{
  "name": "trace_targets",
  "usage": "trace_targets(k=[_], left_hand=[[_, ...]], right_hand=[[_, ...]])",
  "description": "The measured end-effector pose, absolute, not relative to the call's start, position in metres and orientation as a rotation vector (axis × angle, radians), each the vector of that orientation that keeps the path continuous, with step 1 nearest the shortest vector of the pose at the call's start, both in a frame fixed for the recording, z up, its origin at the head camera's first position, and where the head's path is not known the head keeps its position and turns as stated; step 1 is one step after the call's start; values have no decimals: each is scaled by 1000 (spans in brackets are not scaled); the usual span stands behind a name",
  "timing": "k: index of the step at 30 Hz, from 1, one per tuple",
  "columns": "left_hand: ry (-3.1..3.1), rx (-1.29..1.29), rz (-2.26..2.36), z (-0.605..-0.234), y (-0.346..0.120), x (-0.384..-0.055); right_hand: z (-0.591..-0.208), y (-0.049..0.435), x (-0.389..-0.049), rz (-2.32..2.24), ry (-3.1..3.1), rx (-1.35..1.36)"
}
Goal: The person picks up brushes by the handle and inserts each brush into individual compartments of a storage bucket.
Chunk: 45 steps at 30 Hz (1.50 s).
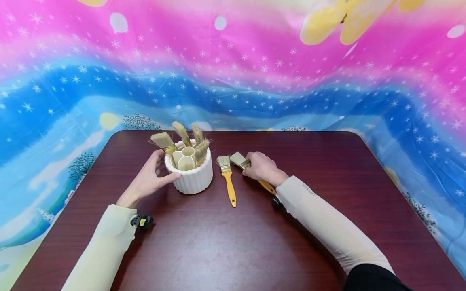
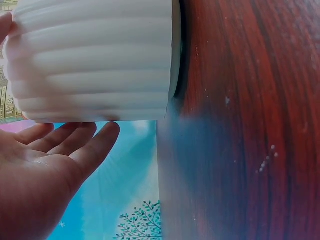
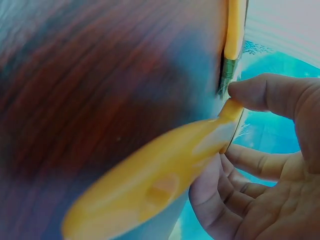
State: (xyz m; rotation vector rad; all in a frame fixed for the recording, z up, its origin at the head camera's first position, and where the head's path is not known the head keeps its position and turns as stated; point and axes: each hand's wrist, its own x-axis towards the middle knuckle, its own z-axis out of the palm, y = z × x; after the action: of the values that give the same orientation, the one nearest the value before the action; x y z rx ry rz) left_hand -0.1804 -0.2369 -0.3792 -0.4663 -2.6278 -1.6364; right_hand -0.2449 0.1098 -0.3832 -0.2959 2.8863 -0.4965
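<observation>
A white ribbed brush holder (image 1: 193, 181) stands upright at the left back of the table, with several paintbrushes (image 1: 162, 140) in it, bristles up. My left hand (image 1: 145, 178) holds the holder by its left side, thumb at the front rim and fingertips against the ribbed wall (image 2: 95, 65). My right hand (image 1: 263, 167) pinches a yellow-handled paintbrush (image 1: 238, 159) near its metal band, bristles pointing away to the left. In the right wrist view, the handle (image 3: 145, 180) slants back under the palm. A second yellow paintbrush (image 1: 229, 188) lies between the holder and my right hand.
Round cream tubes (image 1: 186, 161) divide the inside of the holder. The dark red wood table (image 1: 225, 246) extends toward me and to the right. A pink and blue patterned cloth (image 1: 233, 93) hangs around its back and sides.
</observation>
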Motion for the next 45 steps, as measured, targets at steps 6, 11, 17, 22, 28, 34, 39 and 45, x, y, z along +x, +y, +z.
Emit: trace_targets(k=[6, 11, 17, 22, 28, 34, 39, 45], left_hand=[[-2626, -464, -1630, -378, -237, -180], [-2626, -446, -1645, -378, -237, -180], [-2606, -437, -1678, -378, -236, -180], [-2609, -419, -1679, -378, -236, -180], [-2616, -394, -1685, -377, -236, -179], [-2623, -386, -1677, -377, -236, -179], [-2634, -389, -1650, -379, -237, -180], [-2618, -456, -1646, -380, -237, -182]], right_hand=[[-380, 111, -241, -564, 2945, -305], [-376, 111, -236, -644, 2985, -332], [-370, 111, -229, -787, 3015, -353], [-367, 113, -225, -892, 3021, -358], [-366, 113, -222, -968, 3055, -368], [-365, 113, -218, -1102, 3081, -424], [-366, 114, -217, -1256, 3079, -497], [-366, 113, -216, -1413, 3072, -567]])
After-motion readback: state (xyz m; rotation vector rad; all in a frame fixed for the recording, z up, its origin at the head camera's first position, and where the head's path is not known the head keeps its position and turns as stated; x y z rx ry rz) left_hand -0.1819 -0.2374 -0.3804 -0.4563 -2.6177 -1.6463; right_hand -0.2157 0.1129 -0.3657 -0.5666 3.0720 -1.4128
